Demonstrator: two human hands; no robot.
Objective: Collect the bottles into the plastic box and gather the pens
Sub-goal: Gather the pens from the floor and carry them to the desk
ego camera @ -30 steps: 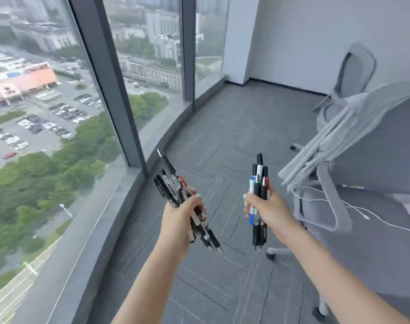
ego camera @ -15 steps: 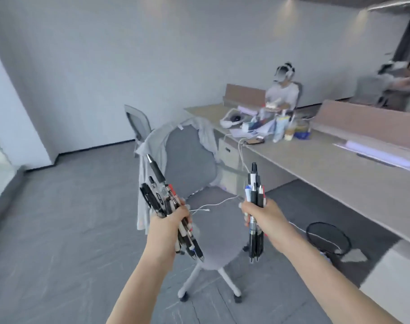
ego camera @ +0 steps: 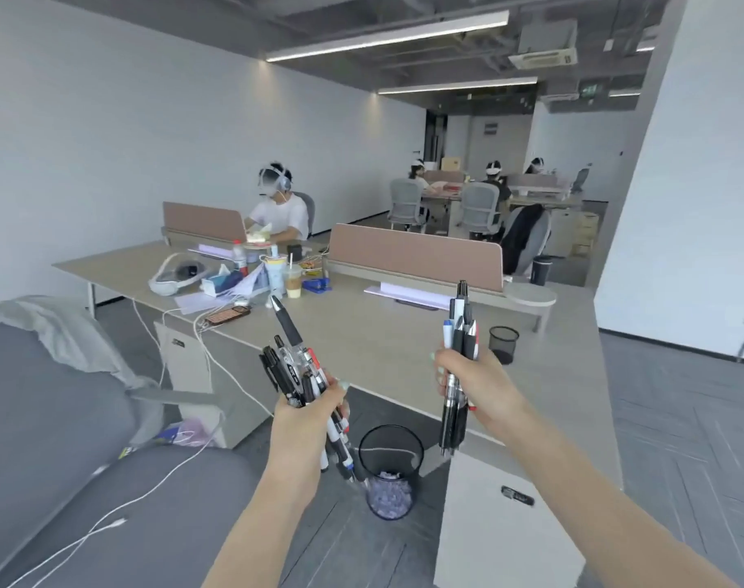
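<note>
Pens are split into two bundles held in the air in front of the long desk (ego camera: 362, 333). One splayed pen bundle (ego camera: 296, 367) is grasped in the left hand (ego camera: 306, 411), tips leaning up and to the left; an upright pen bundle (ego camera: 459, 354) is clasped in the right hand (ego camera: 474, 386). Below both hands, beside the desk's near edge, stands a mesh wastebasket (ego camera: 390, 473). On the desk's far left end lie a white headset (ego camera: 171, 275) and an iced drink cup (ego camera: 293, 281).
</note>
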